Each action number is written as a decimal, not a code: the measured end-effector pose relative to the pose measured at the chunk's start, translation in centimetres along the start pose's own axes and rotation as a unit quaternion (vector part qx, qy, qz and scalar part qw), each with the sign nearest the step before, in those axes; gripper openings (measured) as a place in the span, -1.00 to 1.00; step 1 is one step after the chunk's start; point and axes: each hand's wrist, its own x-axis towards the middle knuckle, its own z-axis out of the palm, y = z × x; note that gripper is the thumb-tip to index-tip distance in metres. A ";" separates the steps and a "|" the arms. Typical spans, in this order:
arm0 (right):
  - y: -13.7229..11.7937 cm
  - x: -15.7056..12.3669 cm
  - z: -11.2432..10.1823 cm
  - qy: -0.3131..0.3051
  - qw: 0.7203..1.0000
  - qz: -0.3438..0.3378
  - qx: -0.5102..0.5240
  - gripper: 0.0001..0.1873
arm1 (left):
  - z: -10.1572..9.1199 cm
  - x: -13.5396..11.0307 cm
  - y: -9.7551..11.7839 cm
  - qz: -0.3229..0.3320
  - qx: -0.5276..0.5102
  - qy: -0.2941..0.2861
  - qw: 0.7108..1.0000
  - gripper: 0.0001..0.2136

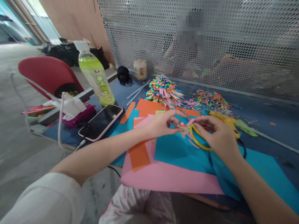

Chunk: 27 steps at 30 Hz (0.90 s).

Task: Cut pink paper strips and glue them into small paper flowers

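My left hand (167, 123) is closed, thumb and fingertips pinching a small cluster of pink, green and orange paper strips (184, 129). Close by on the right, my right hand (218, 132) pinches a pink paper strip (191, 121) at the cluster's edge. Scissors with yellow handles (200, 145) hang at the right hand's fingers; how they are held is partly hidden. Beneath both hands lie blue paper sheets (179, 155) over a pink sheet (168, 180). Behind my hands stands a cone of layered, many-coloured paper strips (164, 91).
A yellow glue gun (225, 119) lies behind my right hand, near a heap of paper scraps (210, 99). On the left are a phone (101, 122), a drink bottle (97, 76) and a tissue box (78, 116). A perforated metal panel (144, 28) rises behind the table.
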 end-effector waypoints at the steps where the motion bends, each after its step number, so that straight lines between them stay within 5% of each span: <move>1: 0.1 0.0 0.0 0.004 1.000 -0.005 -0.006 -0.89 | 0.0 0.0 -0.1 0.001 -0.003 0.005 1.000 -0.60; 8: 0.5 0.3 -0.3 0.033 0.997 -0.032 -0.060 -0.89 | 0.1 0.1 -0.5 0.006 -0.010 0.012 1.000 -0.62; 21: 0.6 0.2 -0.1 -0.014 0.987 -0.118 -0.109 -0.88 | 0.0 0.3 -0.7 0.007 0.009 0.011 1.000 -0.62; 27: -0.2 0.1 -0.2 -0.015 0.980 -0.153 -0.125 -0.88 | 0.0 0.1 -0.9 0.049 0.127 0.035 0.990 -0.66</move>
